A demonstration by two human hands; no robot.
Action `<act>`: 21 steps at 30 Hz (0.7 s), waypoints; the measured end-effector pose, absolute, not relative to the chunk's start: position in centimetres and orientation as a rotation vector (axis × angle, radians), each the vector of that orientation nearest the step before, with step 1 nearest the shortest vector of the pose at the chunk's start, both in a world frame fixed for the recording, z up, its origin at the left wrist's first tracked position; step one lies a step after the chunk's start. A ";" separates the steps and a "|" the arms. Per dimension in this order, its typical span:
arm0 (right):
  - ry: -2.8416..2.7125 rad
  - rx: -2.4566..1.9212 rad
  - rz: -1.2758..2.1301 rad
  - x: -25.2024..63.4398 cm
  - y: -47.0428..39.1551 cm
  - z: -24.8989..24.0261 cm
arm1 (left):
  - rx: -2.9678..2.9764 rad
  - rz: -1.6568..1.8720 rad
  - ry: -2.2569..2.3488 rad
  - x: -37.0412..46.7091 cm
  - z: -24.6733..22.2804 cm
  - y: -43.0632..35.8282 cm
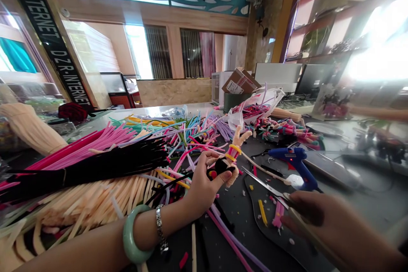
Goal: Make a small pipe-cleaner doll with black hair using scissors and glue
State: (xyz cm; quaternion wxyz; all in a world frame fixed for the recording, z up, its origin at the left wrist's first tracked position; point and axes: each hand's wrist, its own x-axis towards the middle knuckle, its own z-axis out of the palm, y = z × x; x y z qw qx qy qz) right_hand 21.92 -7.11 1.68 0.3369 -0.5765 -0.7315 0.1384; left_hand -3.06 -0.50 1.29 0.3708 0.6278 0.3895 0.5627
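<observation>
Between the thumb and fingers of my left hand (pixel 205 180) is a small pipe-cleaner doll (pixel 232 157), cream, pink and yellow with a black part near my thumb. A long cream stem (pixel 259 165) runs from beside the doll toward the right. My right hand (pixel 321 216), slightly blurred, grips a pair of scissors (pixel 270 189). Their blades point left toward the doll and stay apart from it. On the dark tabletop below the scissors lie a short yellow piece (pixel 262 212) and a pink piece (pixel 278 213).
A blue glue gun (pixel 295 161) with a red light stands behind the scissors. Bundles of black (pixel 105 163), pink (pixel 105 142) and cream stems (pixel 86 204) cover the left side. A plastic bag (pixel 255 108) and a cardboard box (pixel 240 81) are at the back.
</observation>
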 end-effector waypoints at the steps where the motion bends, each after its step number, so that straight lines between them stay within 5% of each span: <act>1: -1.935 -1.557 0.461 22.0 -7.0 1.6 | 1.628 1.440 0.972 -3.0 1.4 -0.6; 8: -1.920 -1.540 1.141 21.6 -6.9 2.4 | 1.584 1.414 0.834 -2.9 0.9 -0.4; 21: -1.689 -1.610 1.311 21.4 -6.6 1.1 | 1.241 1.261 0.680 -3.0 0.2 -0.3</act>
